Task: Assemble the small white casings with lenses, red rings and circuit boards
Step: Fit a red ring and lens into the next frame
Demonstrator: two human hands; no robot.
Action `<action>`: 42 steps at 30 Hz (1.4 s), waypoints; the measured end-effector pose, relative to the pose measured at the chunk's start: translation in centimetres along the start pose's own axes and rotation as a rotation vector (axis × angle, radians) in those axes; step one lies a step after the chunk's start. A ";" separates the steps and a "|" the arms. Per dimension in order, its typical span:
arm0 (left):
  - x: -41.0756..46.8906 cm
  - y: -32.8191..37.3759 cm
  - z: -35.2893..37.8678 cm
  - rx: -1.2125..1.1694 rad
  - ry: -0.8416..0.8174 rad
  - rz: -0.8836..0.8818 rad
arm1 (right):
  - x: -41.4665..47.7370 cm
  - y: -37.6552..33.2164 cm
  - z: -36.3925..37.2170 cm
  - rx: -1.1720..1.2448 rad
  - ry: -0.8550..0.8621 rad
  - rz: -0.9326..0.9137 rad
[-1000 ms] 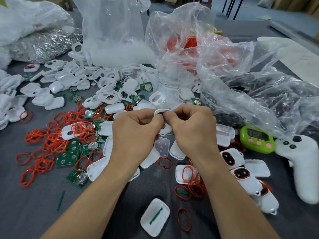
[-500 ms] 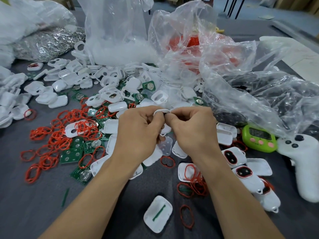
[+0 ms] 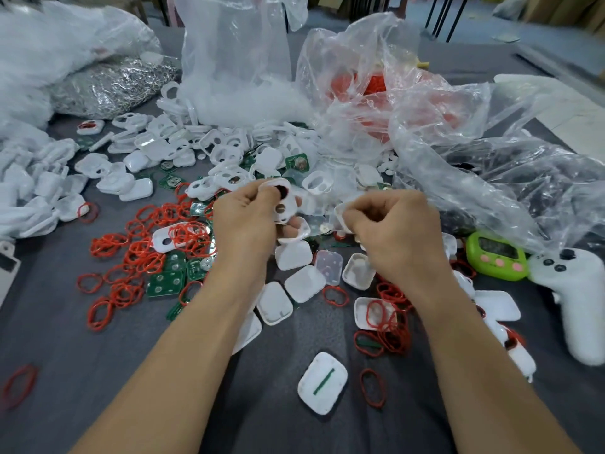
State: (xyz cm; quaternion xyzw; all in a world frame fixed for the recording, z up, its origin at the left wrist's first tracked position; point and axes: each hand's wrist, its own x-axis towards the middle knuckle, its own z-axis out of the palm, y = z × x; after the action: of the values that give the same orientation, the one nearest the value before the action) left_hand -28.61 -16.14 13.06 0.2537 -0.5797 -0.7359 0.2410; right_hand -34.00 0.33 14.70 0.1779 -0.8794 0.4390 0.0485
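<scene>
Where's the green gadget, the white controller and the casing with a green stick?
green gadget (image 3: pixel 497 249): head view, its dark screen.
white controller (image 3: pixel 582 306): head view, its grip.
casing with green stick (image 3: pixel 330 396): head view, its white inner floor.

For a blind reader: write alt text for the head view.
A person's left hand grips a white casing with holes, the curled right hand beside it, above a grey table strewn with casing halves, red rings and circuit boards.
</scene>
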 end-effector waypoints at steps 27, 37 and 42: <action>-0.9 0.0 0.8 0.041 -0.162 -0.020 | 1.3 1.0 -1.8 -0.557 -0.167 0.059; -1.5 0.2 1.2 0.100 -0.204 -0.019 | 0.6 0.7 1.2 0.570 -0.001 0.336; -1.5 0.1 1.3 0.082 -0.202 -0.043 | 0.0 0.7 0.5 0.838 -0.152 0.385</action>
State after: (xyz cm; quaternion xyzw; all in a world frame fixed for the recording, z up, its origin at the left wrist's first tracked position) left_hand -28.36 -14.25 13.56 0.2001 -0.6252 -0.7383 0.1549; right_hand -34.20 0.32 13.80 0.0472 -0.6442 0.7431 -0.1746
